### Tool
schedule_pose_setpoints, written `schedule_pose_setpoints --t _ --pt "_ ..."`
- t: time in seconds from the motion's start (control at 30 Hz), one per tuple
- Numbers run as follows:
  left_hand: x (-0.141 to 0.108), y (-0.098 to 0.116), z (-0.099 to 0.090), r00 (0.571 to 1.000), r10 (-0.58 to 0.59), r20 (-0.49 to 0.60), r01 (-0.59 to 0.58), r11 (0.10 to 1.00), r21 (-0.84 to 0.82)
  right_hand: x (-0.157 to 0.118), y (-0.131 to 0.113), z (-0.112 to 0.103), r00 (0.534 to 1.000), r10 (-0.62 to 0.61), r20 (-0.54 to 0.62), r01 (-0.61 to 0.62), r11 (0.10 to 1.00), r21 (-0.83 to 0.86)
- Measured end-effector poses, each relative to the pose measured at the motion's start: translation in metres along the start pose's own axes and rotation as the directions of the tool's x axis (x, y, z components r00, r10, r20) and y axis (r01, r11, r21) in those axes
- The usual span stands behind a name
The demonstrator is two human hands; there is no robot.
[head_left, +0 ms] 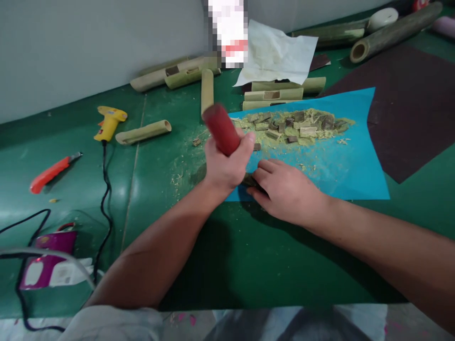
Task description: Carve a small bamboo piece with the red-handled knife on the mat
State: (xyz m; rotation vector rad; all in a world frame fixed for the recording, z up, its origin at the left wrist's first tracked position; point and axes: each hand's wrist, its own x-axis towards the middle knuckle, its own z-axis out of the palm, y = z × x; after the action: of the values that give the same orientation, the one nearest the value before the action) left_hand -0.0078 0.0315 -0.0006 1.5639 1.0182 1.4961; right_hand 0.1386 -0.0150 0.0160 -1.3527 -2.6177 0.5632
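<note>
Clock centred on the hands, 12 = away from the person. Left hand (228, 163): fist closed tight around a thick dark-red cylinder (222, 130), top end tilted toward 11; lower end hidden by the fist, so can't say if it's a tool handle. Full wrap looks meant for a firm grip. Right hand (289, 189), just beside it at 4: fingers curled down, pinching a narrow dark-brown piece (249, 180), probably to steady it near the fist. Piece sits between the 2 hands, mostly covered; material unclear.

Under them, a bright blue flat sheet (337, 184) reaches out to 2–3 on the green bench (284, 274), likely there to catch waste. Pile of yellow-green shavings and brown chips (313, 124) on it at 1, seemingly kept together off the bench.

Pale bamboo tubes with cut rectangular windows (273, 95) lie side by side near 12–1, apparently grouped. Yellow glue gun with orange trigger (113, 121) at 10, red-orange utility knife (51, 174) at 9, both well apart from the hands, maybe parked for easy reach.
</note>
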Motion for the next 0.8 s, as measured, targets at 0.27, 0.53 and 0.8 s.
schedule_pose_setpoints --t 0.27,0.53,0.8 --pt "0.0 -0.008 0.0 0.99 0.078 -0.122 -0.091 0.99 -0.109 -0.004 0.001 -0.003 0.994 0.088 -0.06 -0.092 0.993 -0.077" --pt "-0.009 0.007 0.003 0.992 0.115 -0.051 -0.117 0.993 -0.025 -0.011 0.001 0.001 0.99 0.109 -0.091 -0.116 0.991 -0.072" --pt "-0.016 0.003 0.005 0.985 0.171 -0.007 -0.171 0.985 0.028 -0.012 0.0 0.001 0.966 0.211 -0.15 -0.221 0.974 -0.056"
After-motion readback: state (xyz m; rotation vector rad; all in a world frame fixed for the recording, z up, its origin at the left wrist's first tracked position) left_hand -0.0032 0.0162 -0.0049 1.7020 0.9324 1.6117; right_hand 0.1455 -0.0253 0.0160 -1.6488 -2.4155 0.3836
